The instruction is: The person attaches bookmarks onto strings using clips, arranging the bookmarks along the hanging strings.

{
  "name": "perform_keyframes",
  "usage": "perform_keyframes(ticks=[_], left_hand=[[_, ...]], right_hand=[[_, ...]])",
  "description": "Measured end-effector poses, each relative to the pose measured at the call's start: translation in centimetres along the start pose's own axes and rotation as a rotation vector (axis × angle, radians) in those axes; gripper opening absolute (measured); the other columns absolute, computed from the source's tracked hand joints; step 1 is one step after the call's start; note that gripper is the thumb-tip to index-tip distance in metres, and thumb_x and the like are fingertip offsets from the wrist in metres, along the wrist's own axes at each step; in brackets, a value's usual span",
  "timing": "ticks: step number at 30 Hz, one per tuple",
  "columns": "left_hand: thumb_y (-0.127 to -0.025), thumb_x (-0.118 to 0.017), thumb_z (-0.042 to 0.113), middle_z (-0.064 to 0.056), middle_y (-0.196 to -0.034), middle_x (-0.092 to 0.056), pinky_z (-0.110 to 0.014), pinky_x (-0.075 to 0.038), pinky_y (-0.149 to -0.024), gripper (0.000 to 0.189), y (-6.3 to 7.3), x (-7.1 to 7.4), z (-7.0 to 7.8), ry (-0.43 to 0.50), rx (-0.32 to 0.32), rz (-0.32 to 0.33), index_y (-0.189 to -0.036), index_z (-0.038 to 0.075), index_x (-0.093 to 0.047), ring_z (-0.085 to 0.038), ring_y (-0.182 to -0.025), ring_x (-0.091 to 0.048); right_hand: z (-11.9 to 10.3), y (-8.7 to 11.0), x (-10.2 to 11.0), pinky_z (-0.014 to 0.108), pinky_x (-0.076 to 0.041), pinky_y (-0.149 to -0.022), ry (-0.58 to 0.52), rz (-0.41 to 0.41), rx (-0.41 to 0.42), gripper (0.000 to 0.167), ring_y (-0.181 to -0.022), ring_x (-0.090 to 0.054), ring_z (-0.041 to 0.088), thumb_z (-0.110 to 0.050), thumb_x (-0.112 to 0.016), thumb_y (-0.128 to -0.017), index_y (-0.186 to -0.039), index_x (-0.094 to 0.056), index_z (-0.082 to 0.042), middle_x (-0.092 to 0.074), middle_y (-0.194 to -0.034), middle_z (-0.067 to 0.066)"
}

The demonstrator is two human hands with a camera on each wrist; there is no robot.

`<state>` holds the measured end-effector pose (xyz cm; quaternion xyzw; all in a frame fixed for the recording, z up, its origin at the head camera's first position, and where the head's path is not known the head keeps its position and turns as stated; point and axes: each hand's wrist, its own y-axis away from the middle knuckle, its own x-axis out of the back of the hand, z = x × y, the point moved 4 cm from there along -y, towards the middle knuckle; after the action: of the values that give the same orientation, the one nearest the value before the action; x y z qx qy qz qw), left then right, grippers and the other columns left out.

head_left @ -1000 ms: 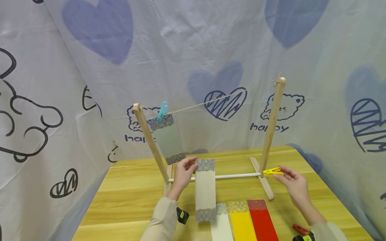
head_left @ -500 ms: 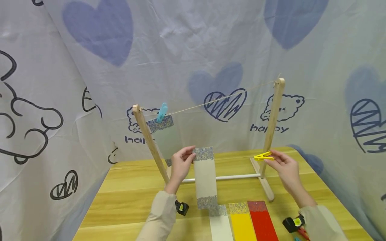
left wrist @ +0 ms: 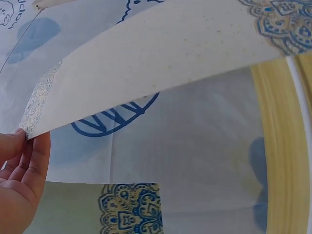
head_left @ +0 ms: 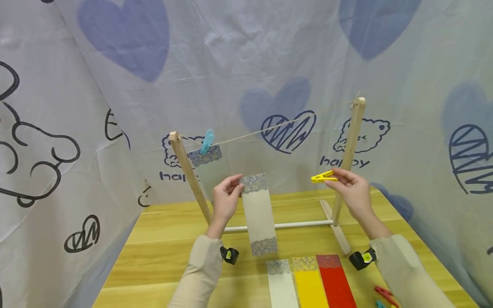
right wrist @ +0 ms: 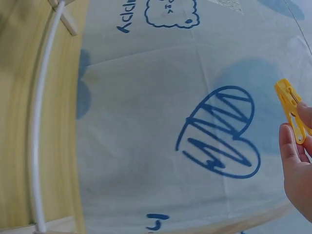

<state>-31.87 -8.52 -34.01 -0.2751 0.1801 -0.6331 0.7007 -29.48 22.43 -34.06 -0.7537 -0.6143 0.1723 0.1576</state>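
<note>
My left hand point(head_left: 225, 199) pinches the upper left corner of a cream paper strip point(head_left: 259, 216) with patterned bands at both ends. The strip hangs above the table, below the string. In the left wrist view thumb and fingers grip the corner of the same cream strip point(left wrist: 146, 58). To the right, my right hand point(head_left: 352, 192) holds a yellow clothespin point(head_left: 323, 176) between thumb and fingers, its nose pointing left. The string point(head_left: 265, 129) runs between two wooden posts. At its left end a blue clothespin point(head_left: 207, 141) holds up a pale green strip point(head_left: 206, 156) with a blue patterned band.
The wooden stand has a left post point(head_left: 190, 177), a right post point(head_left: 348, 158) and a white crossbar point(head_left: 302, 224). Flat on the table lie a white strip point(head_left: 283, 284), a yellow strip point(head_left: 311, 286) and a red strip point(head_left: 336, 282). A red clothespin point(head_left: 385, 295) lies at the front right.
My left hand has raised the cream strip off the area above the flat strips. My right hand has moved up and left with the yellow clothespin, closer to the strip.
</note>
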Motion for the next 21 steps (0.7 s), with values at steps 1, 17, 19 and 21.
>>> perform_keyframes(ticks=[1,17,19,21], left_hand=[[-0.08,-0.06,-0.009,-0.023,-0.082,-0.062,-0.041,-0.052,-0.055,0.021,-0.1,0.1,0.1,0.004,-0.011,0.002,-0.101,-0.011,-0.061,-0.035,-0.069,-0.061],[-0.079,-0.058,-0.013,-0.026,-0.081,-0.061,-0.02,-0.051,-0.056,0.021,-1.8,1.1,3.2,-0.057,-0.099,0.101,-0.1,-0.013,-0.06,-0.036,-0.067,-0.061],[-0.078,-0.058,-0.014,-0.027,-0.081,-0.06,-0.023,-0.052,-0.057,0.021,-1.7,1.2,4.1,-0.065,-0.102,0.113,-0.099,-0.015,-0.059,-0.038,-0.068,-0.061],[-0.078,-0.057,-0.015,-0.028,-0.081,-0.06,-0.026,-0.053,-0.058,0.021,-1.7,1.3,5.1,-0.08,-0.098,0.127,-0.099,-0.016,-0.059,-0.039,-0.068,-0.06]], right_hand=[[-0.2,-0.3,-0.2,0.017,-0.049,-0.071,0.008,-0.004,0.011,0.034,-0.083,-0.06,0.005,0.002,-0.067,-0.076,-0.109,-0.059,0.004,-0.062,-0.094,-0.006],[-5.2,-3.9,-4.5,0.019,-0.05,-0.072,0.128,-0.05,0.182,0.039,-0.082,-0.06,0.009,0.001,-0.07,-0.074,-0.109,-0.057,0.01,-0.063,-0.098,0.011],[-5.9,-4.4,-5.1,0.018,-0.05,-0.071,0.162,-0.045,0.214,0.039,-0.081,-0.06,0.008,0.0,-0.07,-0.073,-0.108,-0.058,0.01,-0.063,-0.098,0.013],[-6.4,-4.9,-5.7,0.018,-0.05,-0.071,0.18,-0.045,0.233,0.039,-0.08,-0.06,0.008,-0.001,-0.071,-0.073,-0.108,-0.058,0.008,-0.063,-0.098,0.014]])
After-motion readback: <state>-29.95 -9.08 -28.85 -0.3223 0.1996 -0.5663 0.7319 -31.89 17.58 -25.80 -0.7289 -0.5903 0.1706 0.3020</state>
